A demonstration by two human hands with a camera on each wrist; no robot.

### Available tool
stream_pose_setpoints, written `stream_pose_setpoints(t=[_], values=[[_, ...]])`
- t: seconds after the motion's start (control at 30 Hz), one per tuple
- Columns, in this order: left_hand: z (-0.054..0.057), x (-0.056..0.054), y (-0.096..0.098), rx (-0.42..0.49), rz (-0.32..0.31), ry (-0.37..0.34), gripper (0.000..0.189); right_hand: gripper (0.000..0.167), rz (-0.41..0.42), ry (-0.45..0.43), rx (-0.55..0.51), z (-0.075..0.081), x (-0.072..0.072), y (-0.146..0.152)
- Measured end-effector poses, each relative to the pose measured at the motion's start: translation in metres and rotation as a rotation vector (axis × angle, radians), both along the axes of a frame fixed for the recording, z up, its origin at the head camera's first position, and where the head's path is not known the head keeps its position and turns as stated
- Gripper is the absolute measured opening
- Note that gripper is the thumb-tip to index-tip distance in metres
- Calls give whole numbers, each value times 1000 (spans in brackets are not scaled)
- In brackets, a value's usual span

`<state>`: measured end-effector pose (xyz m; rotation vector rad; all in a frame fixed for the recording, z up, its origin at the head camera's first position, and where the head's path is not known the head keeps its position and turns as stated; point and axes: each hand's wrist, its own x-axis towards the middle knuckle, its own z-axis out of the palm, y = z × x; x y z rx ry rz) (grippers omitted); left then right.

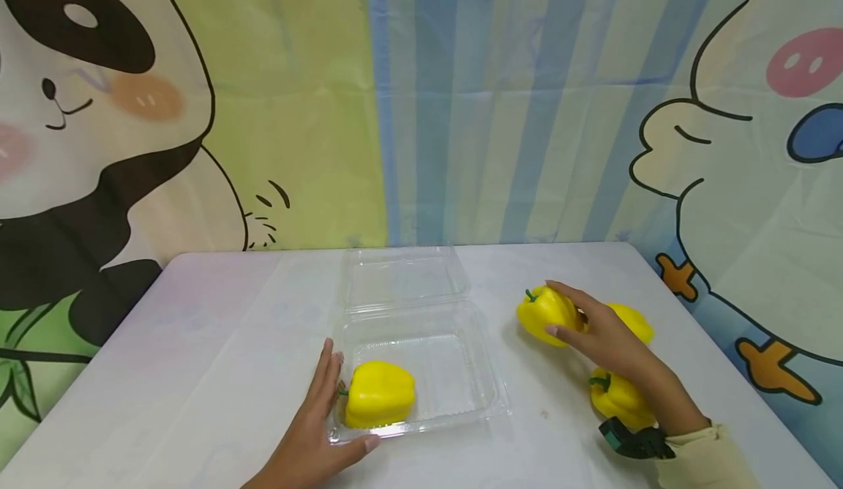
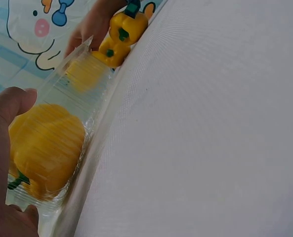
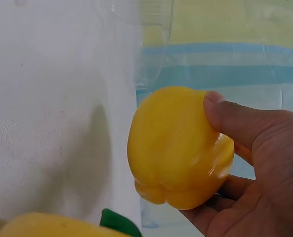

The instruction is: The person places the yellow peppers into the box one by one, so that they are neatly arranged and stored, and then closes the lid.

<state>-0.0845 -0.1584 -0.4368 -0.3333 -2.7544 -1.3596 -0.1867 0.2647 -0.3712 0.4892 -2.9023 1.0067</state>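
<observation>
My right hand (image 1: 609, 339) grips a yellow bell pepper (image 1: 544, 316) above the right part of the table, thumb on one side and fingers on the other. The right wrist view shows that bell pepper (image 3: 173, 148) held with a shadow on the table beside it. An open clear plastic clamshell box (image 1: 454, 372) lies mid-table, its lid (image 1: 405, 277) folded back. Inside its near left corner sits another yellow bell pepper (image 1: 380, 395), stem pointing left. My left hand (image 1: 309, 434) rests against the box's left near corner, fingers straight and thumb along the front edge.
Two more yellow bell peppers stand at the right, one (image 1: 632, 320) behind my right hand and one (image 1: 619, 400) under the forearm. A white-covered table (image 1: 217, 357) bears everything. Behind it hangs a cartoon-printed curtain (image 1: 527, 108). A dark green-black band (image 1: 635, 441) is on my right wrist.
</observation>
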Motion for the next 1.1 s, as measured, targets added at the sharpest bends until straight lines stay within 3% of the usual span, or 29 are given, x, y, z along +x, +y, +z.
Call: stream_pose_setpoints(t=[0.33,1.1], values=[[1,0,1,10,8,-13,117,71,75,50,-50,7,4,-11],[3,0,2,2,9,-8,116,68,273,18,-194,22,11,-37]])
